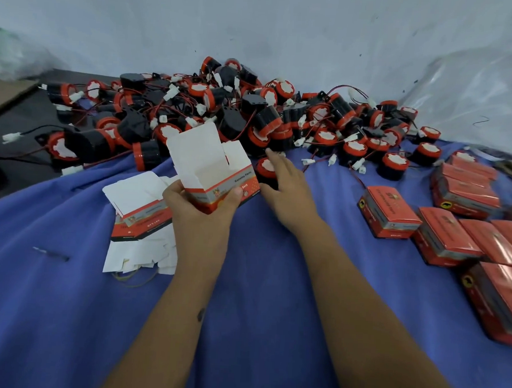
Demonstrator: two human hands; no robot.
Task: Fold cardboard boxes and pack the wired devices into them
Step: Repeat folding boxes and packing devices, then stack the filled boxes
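- left hand (202,203) has the open box (213,169) gripped from below, thumb across its red and grey front, top flaps standing up with the white inside showing
- right hand (285,185) is spread over a black-and-red wired device (265,170) just right of the box, fingers around it, looks like touching but can't tell how firm the grip is
- only print I can make out on the box is "Genuine Parts" on the grey band, the rest is too blurry
- just left of the left hand there's a stack of flat unfolded boxes (141,211) lying on the blue cloth (258,297) that covers the surface
- behind the hands sits a big pile of devices (238,112), black bodies, red rims, white-plugged red and black wires all tangled
- off to the right are the closed red boxes (454,231) in rows, with a yellow-and-black animal logo on the ends, text unreadable
- white sheet wall (257,24) at the back
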